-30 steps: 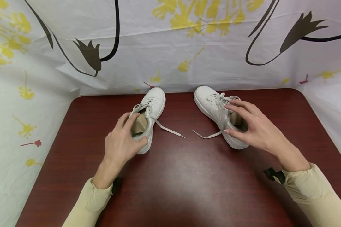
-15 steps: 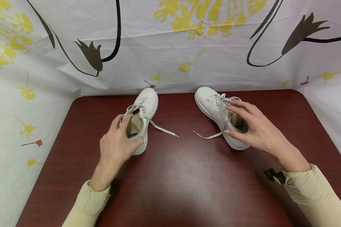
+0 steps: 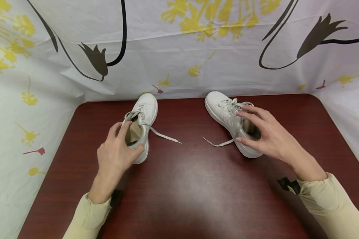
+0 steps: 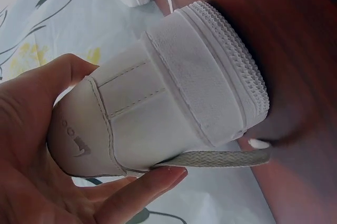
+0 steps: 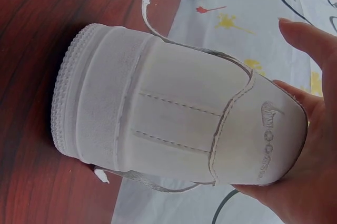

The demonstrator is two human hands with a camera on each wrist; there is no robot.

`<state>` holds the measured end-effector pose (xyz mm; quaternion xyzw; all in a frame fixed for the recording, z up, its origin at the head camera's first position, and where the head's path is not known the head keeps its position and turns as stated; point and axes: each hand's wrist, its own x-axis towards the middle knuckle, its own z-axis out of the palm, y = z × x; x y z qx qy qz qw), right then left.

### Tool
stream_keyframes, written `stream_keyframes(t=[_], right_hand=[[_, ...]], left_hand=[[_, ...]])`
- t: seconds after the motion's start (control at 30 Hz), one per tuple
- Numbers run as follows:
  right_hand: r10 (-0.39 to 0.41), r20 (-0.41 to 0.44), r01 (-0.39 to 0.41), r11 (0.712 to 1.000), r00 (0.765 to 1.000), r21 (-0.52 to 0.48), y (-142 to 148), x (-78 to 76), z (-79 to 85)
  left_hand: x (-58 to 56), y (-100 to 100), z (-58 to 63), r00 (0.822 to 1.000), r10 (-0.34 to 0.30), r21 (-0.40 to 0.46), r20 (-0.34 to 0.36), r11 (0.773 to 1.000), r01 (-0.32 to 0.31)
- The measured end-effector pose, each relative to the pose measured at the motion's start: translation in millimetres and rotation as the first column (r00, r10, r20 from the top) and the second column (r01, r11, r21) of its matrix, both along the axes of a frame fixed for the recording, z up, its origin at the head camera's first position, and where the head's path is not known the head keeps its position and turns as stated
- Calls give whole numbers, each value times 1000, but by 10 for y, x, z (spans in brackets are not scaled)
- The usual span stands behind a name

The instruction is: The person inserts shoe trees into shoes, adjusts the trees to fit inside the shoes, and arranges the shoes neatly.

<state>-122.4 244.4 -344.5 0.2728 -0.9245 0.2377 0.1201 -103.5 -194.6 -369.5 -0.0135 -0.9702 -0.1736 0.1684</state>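
Observation:
Two white lace-up sneakers stand on the table, toes towards the back. In the head view, my left hand (image 3: 115,152) holds the left sneaker (image 3: 148,106) around its heel collar. The left wrist view shows the thumb on one side of that heel (image 4: 142,103) and fingers on the other. My right hand (image 3: 270,136) is spread loosely over the opening of the right sneaker (image 3: 218,103). In the right wrist view its thumb (image 5: 305,37) stands off the shoe's heel (image 5: 174,108); the far fingers are mostly hidden. Brown stuffing (image 3: 134,133) fills both openings.
Loose lace ends, the left one (image 3: 166,136) and the right one (image 3: 219,144), trail onto the dark red table (image 3: 179,186) between the shoes. A white sheet with printed flowers (image 3: 155,66) hangs along the back and sides, right behind the toes.
My left hand and the left sneaker have slid left together, the lace trailing along, so the gap between the shoes is wider. My right hand and the right sneaker have stayed almost still.

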Motion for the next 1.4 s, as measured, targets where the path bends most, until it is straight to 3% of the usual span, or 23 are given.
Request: stream_keyframes(t=[0.4,0.77,0.9,1.1,1.23,1.4], right_hand=[[17,-21,-17,1000,1000,1,-2,-3,-19],[21,-66,-21,1000,998,4,20,-20,-31],[-49,-78,50,999,996,13,32,-31,-35],[-243,57,240,969,968,50,34,7,-40],[-289,116,280,956,950,87,40,48,-25],[-321,151,305,945,935,121,62,84,-9]], left_hand=[[1,-104,-34,999,20,-7,25,1000,-20],[11,-141,-34,999,-52,15,-13,999,52],[-5,-142,-38,987,-128,69,-93,989,135],[-8,-121,-46,947,-217,130,-239,959,252],[-13,-117,-36,927,-225,144,-300,950,277],[-2,-147,-25,929,-206,166,-306,950,265]])
